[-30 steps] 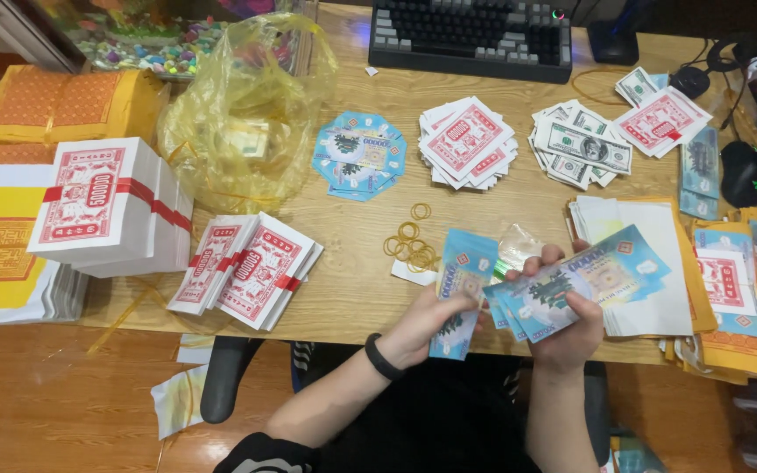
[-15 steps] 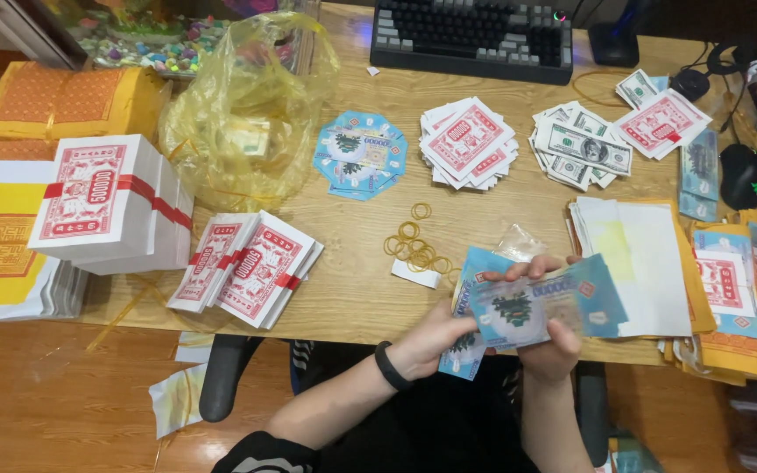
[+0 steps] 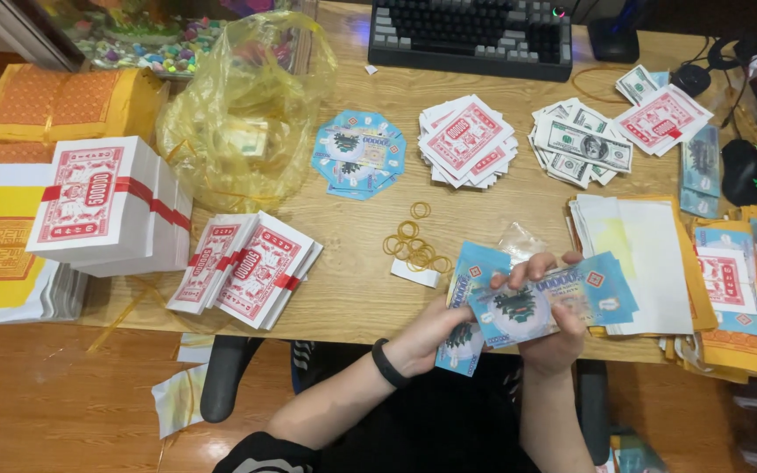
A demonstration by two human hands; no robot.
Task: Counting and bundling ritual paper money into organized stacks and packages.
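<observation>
**Blue notes in both hands, at the near desk edge**

Step in hand, as judged: sorting or counting a sheaf of blue notes (image 3: pixel 541 302). The sheaf sits over the near edge of the desk (image 3: pixel 352 307), in front of the body.

Right hand (image 3: pixel 554 337): grip closed around the sheaf from below, thumb on top, fingers (image 3: pixel 536 263) curled over the upper edge. The notes are fanned slightly to the right.

Left hand (image 3: pixel 427 337): grip partly closed, pinching a smaller bunch of blue notes (image 3: pixel 464 328) that hangs down past the desk edge and touches the main sheaf. Black wristband (image 3: pixel 387 363) on this wrist.

Nearby: loose rubber bands (image 3: pixel 413 245) just beyond the hands; white and yellow paper stack (image 3: pixel 641 254) to the right, just beside the sheaf; red-banded bundles (image 3: pixel 251 267) to the left; a blue fan of notes (image 3: pixel 358 153) farther back.

Next move, as judged: it calls for keeping the right grip firm so the fan does not spill while the left bunch is squared up or set apart
</observation>
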